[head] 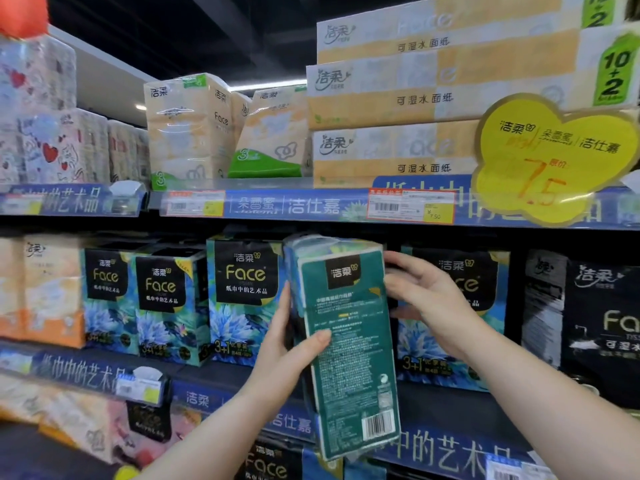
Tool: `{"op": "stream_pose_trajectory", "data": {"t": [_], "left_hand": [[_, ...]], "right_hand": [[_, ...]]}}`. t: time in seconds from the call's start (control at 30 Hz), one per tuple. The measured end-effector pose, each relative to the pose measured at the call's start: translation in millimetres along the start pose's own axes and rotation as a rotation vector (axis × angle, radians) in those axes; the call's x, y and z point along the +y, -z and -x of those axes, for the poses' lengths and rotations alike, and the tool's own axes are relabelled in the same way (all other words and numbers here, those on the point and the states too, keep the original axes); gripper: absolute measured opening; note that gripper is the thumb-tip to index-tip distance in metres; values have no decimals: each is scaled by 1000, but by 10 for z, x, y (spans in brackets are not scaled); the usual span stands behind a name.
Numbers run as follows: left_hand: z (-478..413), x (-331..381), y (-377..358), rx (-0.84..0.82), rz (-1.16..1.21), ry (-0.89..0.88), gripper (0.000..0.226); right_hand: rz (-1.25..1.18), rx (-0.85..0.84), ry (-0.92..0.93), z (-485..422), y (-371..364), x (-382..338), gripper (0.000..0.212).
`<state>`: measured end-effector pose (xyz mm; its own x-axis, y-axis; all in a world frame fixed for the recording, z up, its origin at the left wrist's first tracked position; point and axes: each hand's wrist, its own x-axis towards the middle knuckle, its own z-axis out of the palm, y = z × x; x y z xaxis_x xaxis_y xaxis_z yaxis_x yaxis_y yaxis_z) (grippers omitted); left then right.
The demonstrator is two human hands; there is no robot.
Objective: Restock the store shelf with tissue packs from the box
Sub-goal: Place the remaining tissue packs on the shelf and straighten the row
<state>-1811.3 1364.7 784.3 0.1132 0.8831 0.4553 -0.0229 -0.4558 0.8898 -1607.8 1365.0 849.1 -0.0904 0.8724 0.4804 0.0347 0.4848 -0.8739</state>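
Tissue pack upright before shelf; left hand grip clamped, right hand open-fingered alongside.

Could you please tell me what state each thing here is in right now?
Teal tissue pack: upright, held before the middle shelf, back side facing out.
Left hand: gripping the pack's left edge.
Right hand: open, fingers at the pack's upper right.
Yellow price sign: hanging from the upper shelf.

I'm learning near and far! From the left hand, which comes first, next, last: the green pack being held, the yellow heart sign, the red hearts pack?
1. Green pack: in the left hand.
2. Yellow heart sign: up right.
3. Red hearts pack: top shelf, far left.
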Motion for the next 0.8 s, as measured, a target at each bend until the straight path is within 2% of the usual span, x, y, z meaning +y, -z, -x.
{"op": "stream_pose_trajectory", "data": {"t": [0.13, 0.2, 0.27, 0.33, 0.43, 0.57, 0.63, 0.7, 0.8], "left_hand": [[-105, 23, 47, -27, 89, 60, 64], [-137, 60, 71, -73, 105, 112, 63], [-166, 80, 143, -126, 90, 142, 69], [-217, 74, 228, -169, 84, 172, 76], [-282, 79, 305, -202, 135, 186, 55], [-321, 19, 410, -253, 245, 208, 60], [-310, 51, 426, -256, 256, 199, 51], [-301, 76, 393, -135, 167, 132, 42], [-230, 40, 304, 229, -232, -78, 43]], "right_hand": [[1, 33, -122, -64, 14, 112, 17], [-19, 67, -167, -71, 21, 195, 21], [63, 100, -197, -97, 25, 294, 25], [133, 114, -234, -129, 7, 381, 34], [119, 109, -273, -164, -13, 468, 56], [25, 96, -286, -165, -22, 526, 76], [50, 101, -262, -156, -35, 535, 85], [74, 133, -229, -142, -15, 544, 89], [46, 175, -213, -114, 24, 546, 54]]}}
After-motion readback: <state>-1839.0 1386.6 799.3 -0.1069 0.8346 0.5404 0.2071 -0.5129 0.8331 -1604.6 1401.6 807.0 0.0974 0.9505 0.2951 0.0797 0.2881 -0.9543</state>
